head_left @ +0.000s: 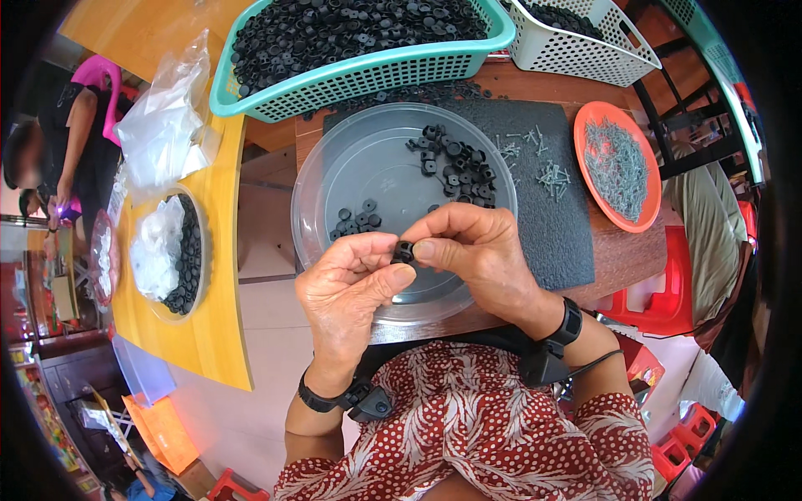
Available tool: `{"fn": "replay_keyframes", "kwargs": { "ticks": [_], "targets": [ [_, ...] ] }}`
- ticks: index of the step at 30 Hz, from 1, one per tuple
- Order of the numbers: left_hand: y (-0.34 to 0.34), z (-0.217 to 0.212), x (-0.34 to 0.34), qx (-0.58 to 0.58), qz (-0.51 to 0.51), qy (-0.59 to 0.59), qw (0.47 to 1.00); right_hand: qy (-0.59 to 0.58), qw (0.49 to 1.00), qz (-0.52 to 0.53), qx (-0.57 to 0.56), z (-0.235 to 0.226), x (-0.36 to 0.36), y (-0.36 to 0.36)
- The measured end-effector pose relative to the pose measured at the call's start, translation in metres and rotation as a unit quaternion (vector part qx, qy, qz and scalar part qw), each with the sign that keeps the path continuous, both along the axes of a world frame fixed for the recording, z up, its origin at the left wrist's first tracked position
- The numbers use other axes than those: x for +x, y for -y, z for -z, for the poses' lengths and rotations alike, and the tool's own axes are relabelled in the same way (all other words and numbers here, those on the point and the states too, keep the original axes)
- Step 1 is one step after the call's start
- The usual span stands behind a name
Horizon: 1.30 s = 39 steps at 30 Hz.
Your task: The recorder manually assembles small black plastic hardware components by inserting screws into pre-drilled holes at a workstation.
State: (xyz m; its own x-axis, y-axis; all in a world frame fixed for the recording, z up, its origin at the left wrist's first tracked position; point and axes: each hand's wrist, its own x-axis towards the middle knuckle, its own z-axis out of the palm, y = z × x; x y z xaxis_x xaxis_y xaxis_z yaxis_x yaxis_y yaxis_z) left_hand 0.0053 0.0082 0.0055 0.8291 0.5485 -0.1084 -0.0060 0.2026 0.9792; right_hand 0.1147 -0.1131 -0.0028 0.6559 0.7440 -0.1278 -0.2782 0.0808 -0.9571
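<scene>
Between my two hands, over the near part of a clear round plastic tray (313, 179), is a small black round plastic part (403, 251). My left hand (351, 280) pinches it from the left with thumb and fingertips. From the right, my right hand (472, 250) grips the same part between thumb and forefinger. Inside the tray, loose black plastic parts (459, 167) form a larger heap at the right. A smaller group of black parts (357, 220) lies at the left, partly near my left fingers. My fingertips cover much of the held part.
A teal basket (376, 79) full of black parts stands behind the tray, beside a white basket (576, 54). Screws (553, 177) lie on a dark mat (551, 242); an orange plate (589, 167) holds more. Left, a yellow table (221, 326) bears a round container (198, 284). Another person (71, 134) sits beyond.
</scene>
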Motion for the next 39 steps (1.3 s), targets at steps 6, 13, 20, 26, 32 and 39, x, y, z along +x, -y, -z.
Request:
{"fn": "replay_keyframes", "kwargs": {
  "ticks": [6, 13, 20, 26, 32, 39],
  "targets": [
    [0.002, 0.001, 0.0, 0.01, 0.002, -0.003, 1.0, 0.068, 0.998, 0.015, -0.006, 0.002, -0.003, 0.001],
    [0.004, 0.002, 0.001, 0.041, 0.015, -0.01, 0.999, 0.103, 0.994, 0.033, 0.021, 0.005, -0.008, 0.001],
    [0.0, 0.004, 0.001, 0.068, 0.039, -0.015, 0.997, 0.147, 0.988, 0.049, 0.018, 0.004, -0.011, 0.001],
    [-0.003, 0.009, 0.002, 0.148, 0.051, -0.006, 0.988, 0.146, 0.988, 0.051, 0.03, 0.004, -0.013, 0.001],
    [-0.006, 0.014, 0.006, 0.274, 0.051, 0.046, 0.959, 0.176, 0.983, 0.039, 0.019, 0.001, -0.011, 0.002],
    [-0.002, 0.007, 0.009, 0.382, 0.053, 0.061, 0.921, 0.202, 0.978, 0.042, 0.035, 0.003, -0.01, 0.009]
  ]
}}
